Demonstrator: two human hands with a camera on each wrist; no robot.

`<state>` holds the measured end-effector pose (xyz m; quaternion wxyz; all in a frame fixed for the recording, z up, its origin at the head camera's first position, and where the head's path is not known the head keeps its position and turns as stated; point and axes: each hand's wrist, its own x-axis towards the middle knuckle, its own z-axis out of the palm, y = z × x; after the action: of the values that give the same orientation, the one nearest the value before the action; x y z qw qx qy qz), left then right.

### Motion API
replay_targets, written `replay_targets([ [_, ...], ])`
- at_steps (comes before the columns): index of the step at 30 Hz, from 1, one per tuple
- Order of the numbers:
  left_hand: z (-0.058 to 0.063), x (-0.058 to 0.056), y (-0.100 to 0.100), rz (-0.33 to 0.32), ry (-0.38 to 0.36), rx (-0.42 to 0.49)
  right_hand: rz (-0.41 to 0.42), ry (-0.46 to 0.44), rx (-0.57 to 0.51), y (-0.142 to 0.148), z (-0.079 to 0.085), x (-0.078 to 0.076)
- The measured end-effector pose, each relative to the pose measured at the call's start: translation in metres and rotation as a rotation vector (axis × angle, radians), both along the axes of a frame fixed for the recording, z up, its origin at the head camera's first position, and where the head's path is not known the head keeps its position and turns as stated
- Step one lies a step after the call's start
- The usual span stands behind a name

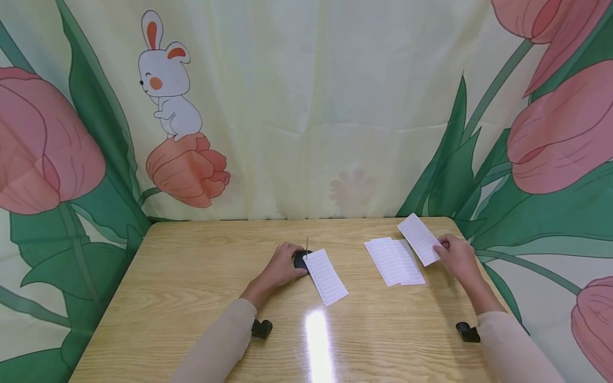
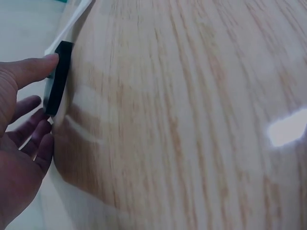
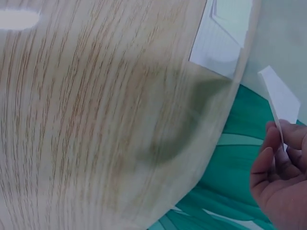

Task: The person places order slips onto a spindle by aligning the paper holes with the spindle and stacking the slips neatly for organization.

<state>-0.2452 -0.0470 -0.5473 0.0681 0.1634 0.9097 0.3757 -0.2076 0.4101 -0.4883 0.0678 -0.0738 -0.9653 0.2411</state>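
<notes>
I sit facing a wood-grained surface with rounded far corners, and a glossy patch of white light glares near the middle of its near part. Behind the far edge I see a pale cream cloth with soft vertical folds, printed toward the far left corner with a white rabbit on a coral flower. Past the left and right edges, large pink tulips and green leaves spread across it.

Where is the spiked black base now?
In the head view, the black base is just below centre, held by the left grip, a white paper overlapping its right side.
</notes>
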Motion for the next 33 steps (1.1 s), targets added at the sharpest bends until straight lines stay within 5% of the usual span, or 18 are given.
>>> replay_targets([
  [17,0.024,0.001,-0.007,0.039,-0.046,0.108,0.052,0.062,-0.016,-0.025,0.027,0.008],
  [33,0.059,-0.002,-0.013,0.021,0.034,0.193,0.161,0.167,-0.023,-0.057,0.054,0.012],
])
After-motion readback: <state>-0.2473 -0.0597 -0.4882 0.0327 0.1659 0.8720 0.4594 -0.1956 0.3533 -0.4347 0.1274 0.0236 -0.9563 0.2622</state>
